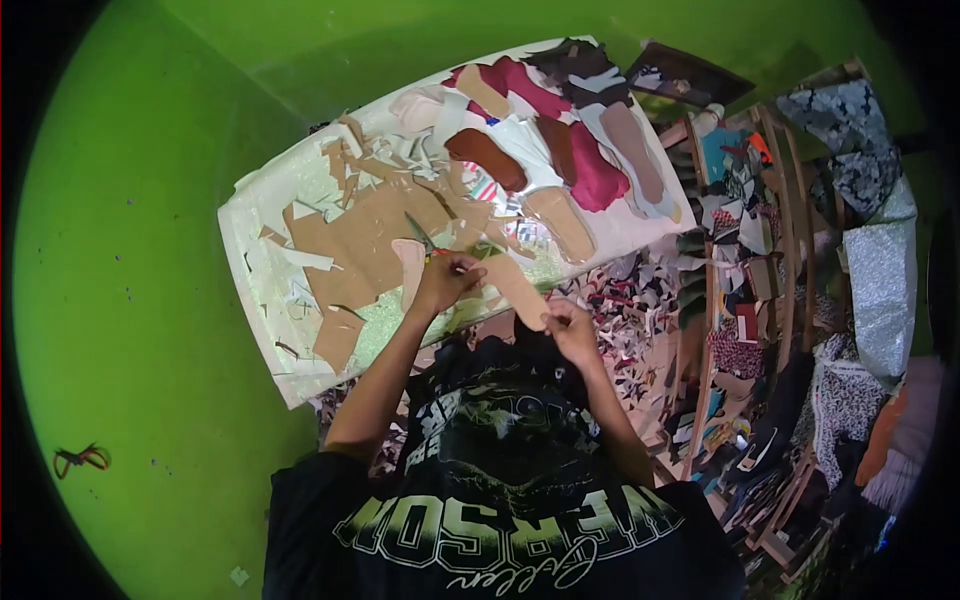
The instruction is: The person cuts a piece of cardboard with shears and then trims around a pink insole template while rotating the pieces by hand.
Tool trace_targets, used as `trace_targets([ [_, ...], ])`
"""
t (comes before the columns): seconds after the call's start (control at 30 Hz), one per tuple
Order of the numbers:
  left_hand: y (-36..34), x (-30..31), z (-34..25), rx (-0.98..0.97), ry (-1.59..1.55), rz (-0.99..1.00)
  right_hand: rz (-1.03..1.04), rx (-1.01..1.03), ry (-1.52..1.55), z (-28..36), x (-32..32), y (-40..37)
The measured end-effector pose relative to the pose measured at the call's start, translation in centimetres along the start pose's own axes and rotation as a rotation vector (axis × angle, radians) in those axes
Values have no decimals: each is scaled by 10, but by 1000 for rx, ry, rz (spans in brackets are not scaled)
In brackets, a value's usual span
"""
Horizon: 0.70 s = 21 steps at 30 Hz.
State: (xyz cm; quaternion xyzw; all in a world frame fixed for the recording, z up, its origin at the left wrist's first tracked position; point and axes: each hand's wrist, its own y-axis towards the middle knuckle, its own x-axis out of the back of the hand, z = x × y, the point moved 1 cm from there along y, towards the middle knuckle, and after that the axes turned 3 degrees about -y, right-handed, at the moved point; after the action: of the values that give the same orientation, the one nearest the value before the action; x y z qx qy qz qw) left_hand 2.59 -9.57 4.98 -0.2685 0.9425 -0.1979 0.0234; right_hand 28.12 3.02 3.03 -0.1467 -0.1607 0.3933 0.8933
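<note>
You have a tan sole-shaped piece (517,292) between both hands, near the edge of the white table (245,285) closest to your body; taking that piece as the centre of the clock, your left hand (448,283) pinches its end toward 10 to 11 o'clock, fingers drawn in narrow. Your right hand (568,330) has the opposite end, toward 4 to 5 o'clock, gripped between thumb and fingers. Scissors (421,233) show at 10 o'clock, their handles right by your left hand; you can't tell from here whether that hand also touches them. A pale pinkish piece (409,262) sits just to the 9 o'clock side of that hand, over the big cardboard sheet (365,235) at 10 o'clock. You've got a dark brown sole shape (485,159) between 11 and 12, and a tan sole shape (559,224) and a magenta piece (597,178) around 1 o'clock. Small scraps (635,325) cover the floor at 3 to 4 o'clock, with a loaded wooden rack (797,215) beyond, toward 2 to 4.
</note>
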Motion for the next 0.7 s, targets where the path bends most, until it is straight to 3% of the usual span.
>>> trace_targets([
  [0.07, 26, -23, -16, 39, -33, -17, -52, -37, -50, 8, 30, 16],
  [0.3, 108, -70, -35, -19, 297, -93, -200, 210, -252, 10, 92, 95],
  [0.37, 121, -78, -48, -43, 422, -117, -173, 229, -299, 17, 100, 113],
  [0.47, 146, -78, -6, -179, 398, -247, -116, 229, -350, 26, 106, 131],
  [0.7, 139, -102, -40, -63, 429, -327, -26, 244, -420, 3, 108, 161],
])
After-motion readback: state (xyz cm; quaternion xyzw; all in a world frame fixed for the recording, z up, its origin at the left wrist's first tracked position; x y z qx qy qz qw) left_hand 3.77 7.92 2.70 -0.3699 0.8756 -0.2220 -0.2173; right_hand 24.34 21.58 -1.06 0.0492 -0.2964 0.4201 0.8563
